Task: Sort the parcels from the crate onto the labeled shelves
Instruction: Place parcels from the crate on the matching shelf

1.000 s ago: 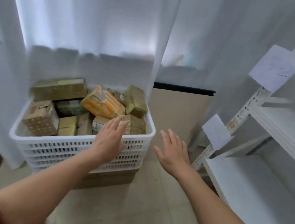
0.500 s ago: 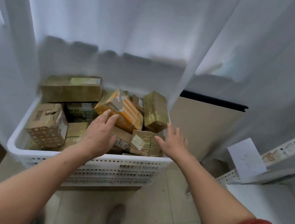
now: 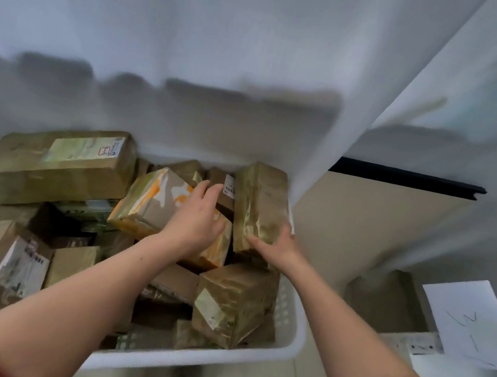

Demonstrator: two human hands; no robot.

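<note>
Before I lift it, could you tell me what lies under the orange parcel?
Beneath the near end of the orange parcel a plain brown box shows, beneath its left edge a greenish parcel. The rest is hidden by the parcel and the left hand on it.

We list one white slotted crate [image 3: 293,344], piled full. Inside: a long brown box [image 3: 57,166] at back left, an orange-and-white parcel [image 3: 152,202] tilted in the middle, a taped parcel [image 3: 259,206] leaning at the right wall.

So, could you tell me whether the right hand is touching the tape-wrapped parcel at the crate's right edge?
Touching. The head view shows the right hand cupping the tape-wrapped parcel at its near end, no gap.
</note>
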